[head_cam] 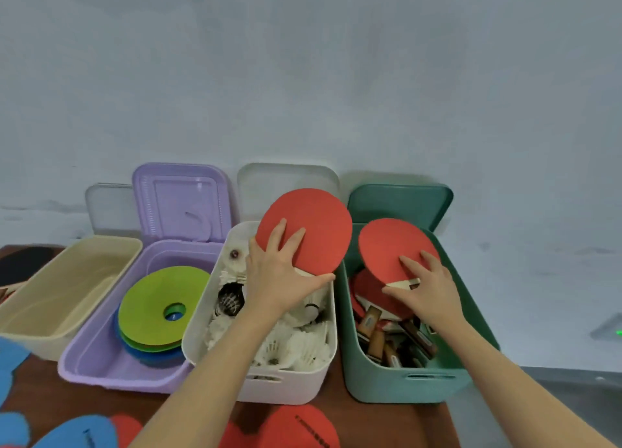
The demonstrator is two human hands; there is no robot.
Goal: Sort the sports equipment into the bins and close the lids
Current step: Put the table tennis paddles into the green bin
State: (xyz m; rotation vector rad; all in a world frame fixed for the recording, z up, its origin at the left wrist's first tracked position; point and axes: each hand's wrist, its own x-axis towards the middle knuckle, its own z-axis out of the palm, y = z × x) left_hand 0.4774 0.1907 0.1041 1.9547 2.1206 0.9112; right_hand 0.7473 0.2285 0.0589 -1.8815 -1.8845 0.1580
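Red rubber paddles, one per hand. Left grip curled round a paddle held above the white shuttlecock bin; right grip pinching a second paddle over the green bin, racket pile directly beneath. Best to carry left paddle rightward, lower both flat onto pile so lid behind can shut

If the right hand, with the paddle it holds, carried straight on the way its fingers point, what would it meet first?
The right hand points up and left, toward the other red paddle held by the left hand. The right hand's paddle would likely touch that one first, though depth between them is unclear.
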